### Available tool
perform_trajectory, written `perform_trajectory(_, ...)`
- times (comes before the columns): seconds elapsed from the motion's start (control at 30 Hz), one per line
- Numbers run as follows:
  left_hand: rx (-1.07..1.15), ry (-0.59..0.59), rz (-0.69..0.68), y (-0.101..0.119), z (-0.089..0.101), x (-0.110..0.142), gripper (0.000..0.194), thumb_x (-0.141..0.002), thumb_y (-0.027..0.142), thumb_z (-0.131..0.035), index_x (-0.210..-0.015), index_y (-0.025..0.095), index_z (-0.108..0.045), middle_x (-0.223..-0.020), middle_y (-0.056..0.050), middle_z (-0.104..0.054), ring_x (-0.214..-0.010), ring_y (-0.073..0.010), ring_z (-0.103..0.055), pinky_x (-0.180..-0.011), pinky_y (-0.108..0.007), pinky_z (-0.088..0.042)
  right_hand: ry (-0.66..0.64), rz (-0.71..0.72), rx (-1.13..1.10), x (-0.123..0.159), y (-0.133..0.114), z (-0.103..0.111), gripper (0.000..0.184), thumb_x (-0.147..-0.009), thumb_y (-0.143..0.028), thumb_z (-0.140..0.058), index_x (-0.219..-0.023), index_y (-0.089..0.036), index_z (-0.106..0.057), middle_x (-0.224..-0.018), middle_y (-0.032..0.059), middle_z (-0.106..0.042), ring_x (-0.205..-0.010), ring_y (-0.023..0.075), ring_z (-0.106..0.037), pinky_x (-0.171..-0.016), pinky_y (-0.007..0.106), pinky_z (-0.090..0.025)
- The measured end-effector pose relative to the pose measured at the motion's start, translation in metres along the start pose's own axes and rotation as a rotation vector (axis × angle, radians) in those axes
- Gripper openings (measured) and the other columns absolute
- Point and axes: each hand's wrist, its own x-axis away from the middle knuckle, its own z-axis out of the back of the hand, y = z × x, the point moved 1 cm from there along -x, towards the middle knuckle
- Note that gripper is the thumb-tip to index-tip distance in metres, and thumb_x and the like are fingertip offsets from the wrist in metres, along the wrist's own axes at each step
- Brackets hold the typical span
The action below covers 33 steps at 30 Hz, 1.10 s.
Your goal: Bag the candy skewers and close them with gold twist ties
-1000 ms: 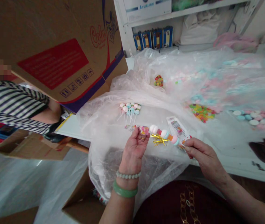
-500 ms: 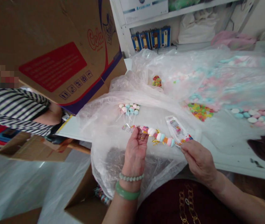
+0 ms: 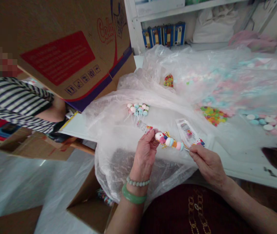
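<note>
A candy skewer (image 3: 169, 141) with pink, white, blue and orange sweets lies across my hands above a crumpled clear plastic sheet (image 3: 119, 130). My left hand (image 3: 144, 156) curls around its pink end, while my right hand (image 3: 208, 164) pinches the thin stick at the other end. Gold twist ties (image 3: 165, 138) show beneath the sweets. A printed cellophane sleeve (image 3: 186, 132) lies just beyond my right fingers. Near my left fingertips is a small printed strip (image 3: 142, 126). Farther off sits a bunch of pastel candy sticks (image 3: 137, 110).
A co-worker's striped sleeve (image 3: 14, 100) and a tilted cardboard box (image 3: 62, 55) fill the left. Heaps of pastel sweets (image 3: 267, 123) and coloured gummies (image 3: 214, 116) lie to the right on the white table (image 3: 245, 162). Behind stands a white shelf (image 3: 163, 19) holding blue boxes.
My left hand has gone from a flat, open palm to fingers curled around the skewer's end. The skewer has shifted toward that hand and tilted, and the view has shifted slightly.
</note>
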Motion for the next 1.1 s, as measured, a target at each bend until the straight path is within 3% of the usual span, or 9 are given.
perform_trajectory(0.1, 0.014, -0.007, -0.042, -0.002, -0.001, 0.002, 0.012, -0.071, 0.016, -0.074, -0.08, 0.011, -0.069, -0.078, -0.003, -0.07, -0.071, -0.0123, -0.065, -0.068, -0.024, -0.053, -0.11, -0.257, -0.159, 0.0, -0.001, -0.003, 0.018, -0.088, -0.028, -0.047, -0.076, -0.02, -0.058, -0.059, -0.0024, -0.054, -0.054, 0.0118, -0.051, -0.053, 0.024, -0.039)
perform_trajectory(0.27, -0.035, -0.12, -0.022, -0.008, -0.005, 0.005, 0.018, -0.068, 0.018, -0.078, -0.082, 0.011, -0.069, -0.079, -0.003, -0.071, -0.072, -0.0118, -0.065, -0.073, -0.023, -0.052, -0.244, -0.542, -0.5, -0.004, -0.008, -0.01, 0.017, -0.082, -0.032, -0.053, -0.071, -0.019, -0.056, -0.052, -0.0039, -0.05, -0.046, 0.0087, -0.041, -0.044, 0.021, -0.031)
perform_trajectory(0.47, 0.0, -0.146, 0.059, -0.011, -0.001, 0.003, 0.02, -0.067, 0.018, -0.078, -0.084, 0.012, -0.069, -0.08, -0.004, -0.072, -0.072, -0.0122, -0.066, -0.073, -0.023, -0.052, -0.424, -0.867, -1.09, -0.005, -0.009, -0.026, 0.022, -0.07, -0.035, -0.066, -0.075, -0.017, -0.055, -0.042, -0.0096, -0.039, -0.034, 0.0031, -0.021, -0.038, 0.02, -0.013)
perform_trajectory(0.53, -0.019, -0.164, 0.087, -0.008, 0.001, 0.002, 0.021, -0.068, 0.019, -0.077, -0.086, 0.012, -0.069, -0.08, -0.004, -0.071, -0.072, -0.0132, -0.067, -0.072, -0.023, -0.053, -0.461, -0.906, -1.132, -0.004, -0.009, -0.029, 0.023, -0.067, -0.035, -0.068, -0.074, -0.017, -0.055, -0.041, -0.0101, -0.039, -0.033, 0.0023, -0.019, -0.038, 0.02, -0.011)
perform_trajectory(0.63, -0.088, -0.163, 0.097, -0.002, 0.004, 0.001, 0.023, -0.071, 0.023, -0.075, -0.088, 0.009, -0.068, -0.08, -0.007, -0.071, -0.073, -0.015, -0.067, -0.071, -0.025, -0.053, -0.374, -0.886, -0.96, -0.004, -0.008, -0.031, 0.023, -0.068, -0.036, -0.066, -0.07, -0.016, -0.055, -0.041, -0.0075, -0.044, -0.033, 0.003, -0.025, -0.036, 0.02, -0.01)
perform_trajectory(0.8, -0.006, -0.049, 0.007, -0.005, 0.002, -0.002, 0.015, -0.075, 0.021, -0.072, -0.085, 0.011, -0.067, -0.079, -0.005, -0.069, -0.075, -0.0148, -0.067, -0.076, -0.027, -0.053, -0.353, -0.801, -0.798, -0.005, -0.012, -0.032, 0.021, -0.072, -0.037, -0.061, -0.07, -0.017, -0.056, -0.041, -0.0066, -0.047, -0.033, 0.0042, -0.029, -0.035, 0.019, -0.015)
perform_trajectory(0.97, 0.106, -0.092, -0.006, -0.018, -0.001, -0.001, 0.016, -0.077, 0.025, -0.071, -0.087, 0.014, -0.066, -0.083, -0.005, -0.07, -0.082, -0.0169, -0.068, -0.083, -0.03, -0.052, -0.354, -0.803, -0.888, -0.003, -0.011, -0.034, 0.019, -0.075, -0.035, -0.061, -0.072, -0.016, -0.057, -0.042, -0.0063, -0.048, -0.034, 0.0037, -0.029, -0.035, 0.018, -0.014)
perform_trajectory(1.1, 0.006, -0.102, -0.021, -0.021, 0.0, 0.0, 0.02, -0.075, 0.026, -0.073, -0.086, 0.011, -0.067, -0.079, -0.005, -0.07, -0.073, -0.0156, -0.067, -0.075, -0.028, -0.053, -0.366, -0.859, -1.06, -0.003, -0.005, -0.034, 0.018, -0.072, -0.03, -0.067, -0.074, -0.014, -0.058, -0.041, -0.0069, -0.046, -0.033, 0.0023, -0.027, -0.035, 0.018, -0.011)
